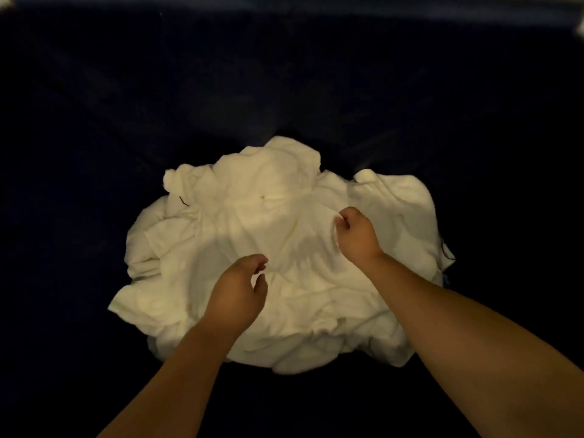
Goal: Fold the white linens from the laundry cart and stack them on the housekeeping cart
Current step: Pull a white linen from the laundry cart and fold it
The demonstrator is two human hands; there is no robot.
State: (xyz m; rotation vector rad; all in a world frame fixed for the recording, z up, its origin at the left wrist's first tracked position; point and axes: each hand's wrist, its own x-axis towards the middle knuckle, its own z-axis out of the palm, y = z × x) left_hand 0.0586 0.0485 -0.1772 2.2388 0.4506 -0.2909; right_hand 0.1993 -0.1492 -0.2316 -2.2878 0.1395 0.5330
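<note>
left hand (237,292) loosely curled, empty | right hand (355,230) fisted, grip unclear | both over linens (252,191)

A pale grey band (316,9) ran blurred along the top edge of my feed, and I could not tell what it was. A white scrap (4,1) sat in the upper left corner, and another pale patch (580,30) cut in at the upper right edge. A short dark strand (183,201) lay left of centre. A second dark strand (447,252) curled at the right, with a small blue patch (446,279) just below it.
</note>
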